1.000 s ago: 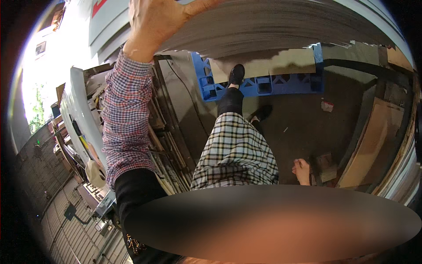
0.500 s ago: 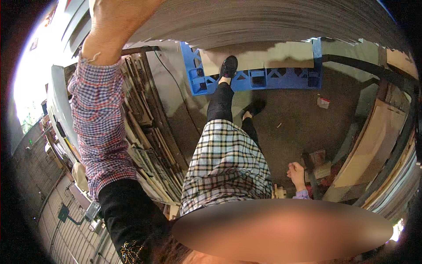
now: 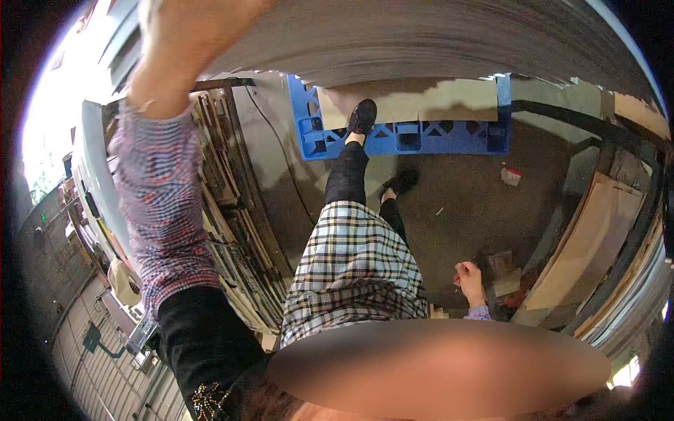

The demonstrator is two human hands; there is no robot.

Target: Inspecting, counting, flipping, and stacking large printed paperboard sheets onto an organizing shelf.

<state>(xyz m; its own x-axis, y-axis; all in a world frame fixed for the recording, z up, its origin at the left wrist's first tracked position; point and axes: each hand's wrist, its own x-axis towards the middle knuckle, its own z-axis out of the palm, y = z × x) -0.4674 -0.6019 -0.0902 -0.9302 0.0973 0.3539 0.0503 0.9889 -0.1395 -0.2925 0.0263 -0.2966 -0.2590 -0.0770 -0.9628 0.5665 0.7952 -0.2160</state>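
- The left hand [image 3: 195, 41] reaches forward at the upper left, at the front end of an extended arm; it is blurred, and the upper edge cuts off its fingers.
- Its wrist lies in front of the left end of the tall stack of grey-edged sheets [image 3: 421, 43]; I cannot tell whether the hand grasps, presses or merely touches them.
- The left arm runs almost straight up the left side of the view: black upper sleeve [image 3: 203, 326], then checked oversleeve [image 3: 160, 203], then bare wrist.
- The right hand [image 3: 469, 279] hangs low beside the checked skirt [image 3: 354, 263], well apart from the stack. Its fingers curl loosely inward; I cannot tell whether they close on anything.
- Only a checked cuff [image 3: 478, 313] shows of the right sleeve; a blurred patch covers the lower middle.
- The stack spans the top of the view, above a blue pallet [image 3: 453, 144] with a tan sheet [image 3: 456, 105] on it.
- One black shoe [image 3: 363, 116] overlaps the pallet's near side; the other is on the dark floor [image 3: 477, 203] behind it.
- Boards [image 3: 239, 245] lean in a row to the left, and a cardboard piece [image 3: 586, 242] stands to the right.
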